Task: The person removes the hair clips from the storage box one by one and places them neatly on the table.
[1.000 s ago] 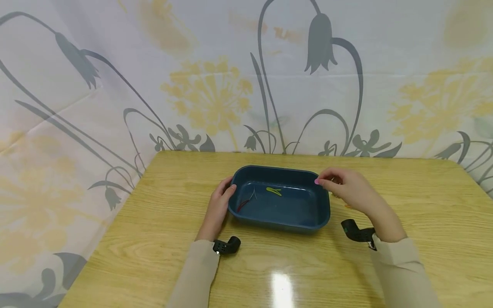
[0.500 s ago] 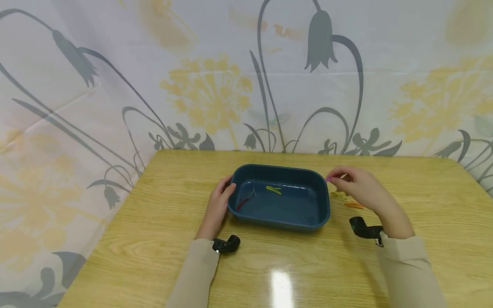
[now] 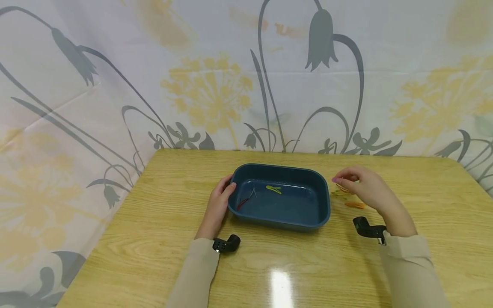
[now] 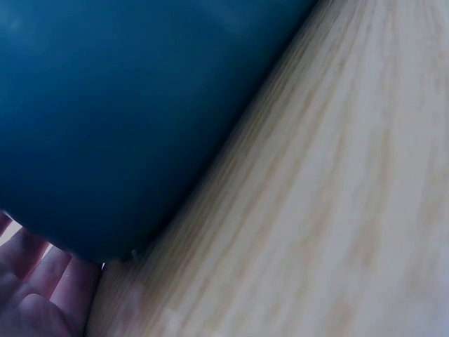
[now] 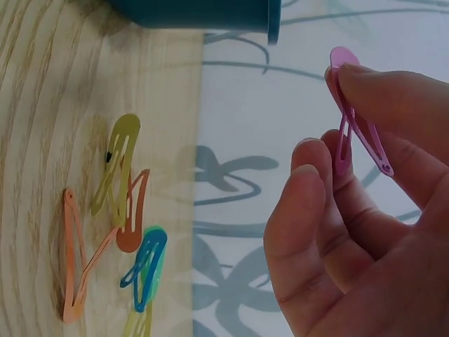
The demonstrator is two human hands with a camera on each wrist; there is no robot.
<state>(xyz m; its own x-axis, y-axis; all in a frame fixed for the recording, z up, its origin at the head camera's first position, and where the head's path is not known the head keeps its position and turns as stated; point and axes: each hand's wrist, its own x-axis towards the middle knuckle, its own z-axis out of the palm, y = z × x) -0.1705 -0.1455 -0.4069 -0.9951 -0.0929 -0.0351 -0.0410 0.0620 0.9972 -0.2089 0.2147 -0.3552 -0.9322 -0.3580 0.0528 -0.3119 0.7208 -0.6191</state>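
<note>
My left hand (image 3: 216, 205) grips the left end of a dark blue plastic basin (image 3: 285, 209), thumb over the rim. In the left wrist view its fingers (image 4: 74, 291) lie against the basin's outer wall. Beyond the basin's right end, my right hand (image 3: 371, 190) pinches a pink snap hair clip (image 5: 344, 60) between thumb and fingers. That clip is sprung open, its legs apart. Inside the basin lie a yellow-green hair clip (image 3: 274, 189), a dark red one (image 3: 242, 204) and a thin grey one (image 3: 253, 193).
Several hair clips lie on the wooden table (image 3: 154, 239) right of the basin: an orange one (image 5: 72, 295), an olive one (image 5: 127, 130), a rust-coloured one (image 5: 129, 240) and a blue one (image 5: 146, 270). A floral cloth (image 3: 215, 107) hangs behind the table.
My right hand has moved right with the pink clip, from over the basin's right rim to above the loose clips, uncovering the orange one. My left hand and the basin stay put.
</note>
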